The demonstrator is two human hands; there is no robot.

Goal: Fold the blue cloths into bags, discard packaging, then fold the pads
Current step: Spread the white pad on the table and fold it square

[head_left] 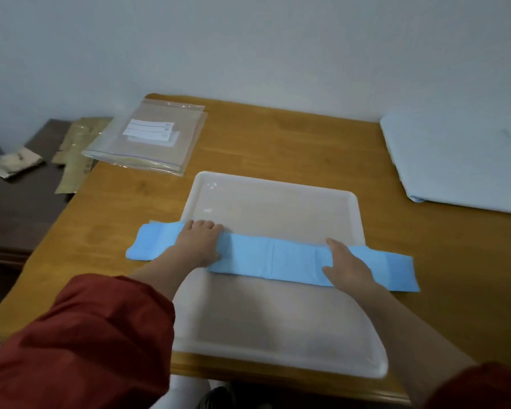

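Nearest the camera, 2 red sleeves [80, 343] reach in over the near rim of a white plastic tray [278, 358] that sits on a wooden table [278, 143]. The left hand [199, 242] and the right hand [347, 265] both lie flat on a blue cloth [281, 258], fingers straight and spread, pressing and not gripping.

The cloth lies across the middle of the tray, running from 9 o'clock to 3 o'clock, with both ends hanging past the tray's rims onto the table. The likely trouble is those unsupported ends. If either hand lifts before the crease sets, the layers could spring open, and the smooth tray may let the strip skid under a sideways push, skewing the next fold.

The cloth is a bright blue, long, narrow band, folded lengthwise, with faint cross creases and a darker patch near its right end.

Farther off, at 11 o'clock from the tray, rests a stack of clear zip bags [148, 137] with white labels. At 2 o'clock lies a pale blue folded sheet [460, 160]. At 10 o'clock, brown packaging [77, 149] lies partly on a dark side table [12, 202].
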